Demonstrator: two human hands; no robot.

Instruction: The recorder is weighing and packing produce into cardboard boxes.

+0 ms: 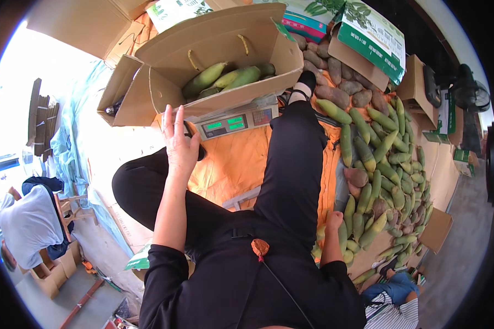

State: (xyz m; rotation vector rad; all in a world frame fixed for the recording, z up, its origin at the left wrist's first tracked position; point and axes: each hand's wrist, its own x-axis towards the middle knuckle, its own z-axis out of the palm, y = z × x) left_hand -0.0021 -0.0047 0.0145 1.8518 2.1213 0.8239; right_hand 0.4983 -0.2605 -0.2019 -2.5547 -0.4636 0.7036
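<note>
My left hand [179, 141] is raised with fingers spread, holding nothing, just in front of an open cardboard box [170, 52]. The box holds several green mangoes [225, 78] and rests on a digital weighing scale [233, 122]. My right hand [333, 220] rests low beside my leg, fingers curled, at the edge of a heap of green and yellow mangoes [387, 164] spread on the floor. Whether it grips a fruit cannot be seen. My legs in black trousers [291, 164] stretch toward the scale over an orange cloth [233, 162].
Brownish fruits [335, 71] lie behind the heap. Green-and-white printed cartons [370, 33] and plain cardboard boxes [77, 22] stand at the back. A person in a white top [30, 225] sits at the left; another person in a striped shirt [395, 307] is at lower right.
</note>
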